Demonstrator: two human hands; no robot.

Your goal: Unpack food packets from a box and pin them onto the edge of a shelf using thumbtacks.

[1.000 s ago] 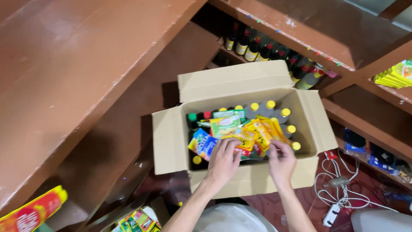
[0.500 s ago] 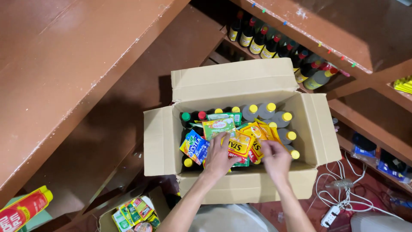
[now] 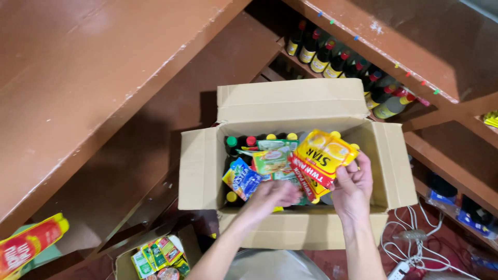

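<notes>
An open cardboard box [image 3: 199, 171] stands on the floor below me, filled with bottles with coloured caps [image 3: 232, 141] and several small packets. My right hand [image 3: 353, 189] grips a yellow and red packet [image 3: 324, 155] and holds it lifted over the box's right half. My left hand [image 3: 272, 196] reaches into the box's front middle, fingers curled down among the packets beside a blue packet [image 3: 243, 179] and a green packet [image 3: 270, 161]. Whether it grips one is hidden.
Brown wooden shelves [image 3: 104, 78] slant overhead on the left and right. Dark bottles with red caps [image 3: 332, 57] line a shelf behind the box. A smaller box of green and yellow packets [image 3: 158, 256] sits at the lower left. White cables [image 3: 415, 243] lie at the lower right.
My right hand has taken hold of the yellow and red packet and raised it from the pile. My left hand stayed among the packets. The view moved closer to the box.
</notes>
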